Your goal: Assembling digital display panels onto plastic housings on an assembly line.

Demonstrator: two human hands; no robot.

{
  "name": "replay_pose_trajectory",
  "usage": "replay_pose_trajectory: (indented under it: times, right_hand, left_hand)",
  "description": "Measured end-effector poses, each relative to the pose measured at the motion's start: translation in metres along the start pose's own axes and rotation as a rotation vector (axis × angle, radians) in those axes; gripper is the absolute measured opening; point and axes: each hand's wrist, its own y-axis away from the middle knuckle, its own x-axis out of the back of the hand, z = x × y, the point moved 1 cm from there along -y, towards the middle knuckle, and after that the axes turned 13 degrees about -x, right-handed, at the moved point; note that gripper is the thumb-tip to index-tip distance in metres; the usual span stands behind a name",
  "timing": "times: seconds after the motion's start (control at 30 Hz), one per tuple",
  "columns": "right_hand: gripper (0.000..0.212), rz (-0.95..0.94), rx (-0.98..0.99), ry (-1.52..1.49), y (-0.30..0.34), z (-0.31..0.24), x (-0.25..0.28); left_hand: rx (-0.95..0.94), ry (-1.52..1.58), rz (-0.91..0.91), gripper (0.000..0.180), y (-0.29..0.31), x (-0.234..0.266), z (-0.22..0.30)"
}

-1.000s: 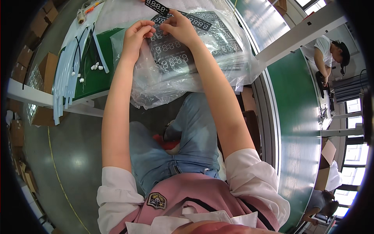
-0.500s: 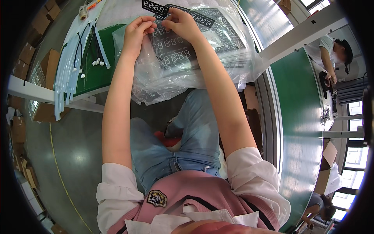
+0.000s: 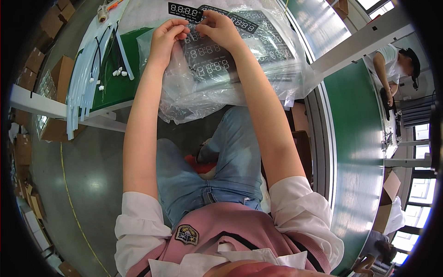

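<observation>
My right hand (image 3: pixel 222 31) is closed on the right end of a small black display panel (image 3: pixel 183 12) with white segmented digits. Just below the panel's left part is my left hand (image 3: pixel 167 40), its thumb and fingers pinched together; whatever lies between them, if anything, is too small to make out. More black digit panels (image 3: pixel 244 23) lie fanned out beyond my right hand. Beneath both hands spreads a sheet of similar dark digit panels (image 3: pixel 210 68), partly covered by a crumpled clear plastic bag (image 3: pixel 182 107).
Translucent tubes (image 3: pixel 79 94) and black cables with white connectors (image 3: pixel 119 71) lie on the green table (image 3: pixel 121 94) at left. A white frame post (image 3: pixel 360 44) crosses at right, before another green bench (image 3: pixel 353 138). A co-worker (image 3: pixel 392 62) handles a dark object there.
My hands have shifted only slightly. The held panel sits a little lower and more level. At right, the co-worker's arms have moved.
</observation>
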Motion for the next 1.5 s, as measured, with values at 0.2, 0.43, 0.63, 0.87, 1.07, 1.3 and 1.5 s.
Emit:
replay_pose_trajectory:
  times: [0.2, 0.43, 0.63, 0.87, 1.07, 1.3, 1.5]
  right_hand:
    - [0.051, 0.017, 0.012, -0.006, 0.002, -0.002, 0.000]
    - [0.017, -0.069, -0.020, 0.014, -0.002, -0.005, 0.002]
    - [0.014, -0.061, 0.005, -0.125, -0.005, 0.000, -0.002]
    - [0.025, -0.120, 0.000, -0.286, -0.010, 0.015, -0.008]
    - [0.032, -0.110, 0.101, -0.231, -0.008, 0.014, -0.005]
    - [0.031, -0.138, -0.021, -0.253, -0.007, 0.009, -0.006]
    - [0.037, -0.134, -0.024, -0.209, -0.012, 0.016, 0.000]
  left_hand:
    - [-0.007, -0.011, -0.009, 0.017, 0.000, 0.002, -0.002]
    - [-0.055, -0.125, -0.064, 0.017, 0.000, -0.001, -0.003]
    - [-0.093, -0.209, -0.116, 0.018, 0.002, -0.001, -0.006]
    - [-0.307, -0.695, -0.167, 0.017, 0.014, -0.020, -0.004]
    - [-0.558, -1.319, -0.220, 0.020, 0.026, -0.049, 0.036]
    - [-0.521, -1.321, -0.167, 0.017, 0.027, -0.039, 0.028]
    - [-0.587, -1.336, -0.189, 0.016, 0.025, -0.044, 0.026]
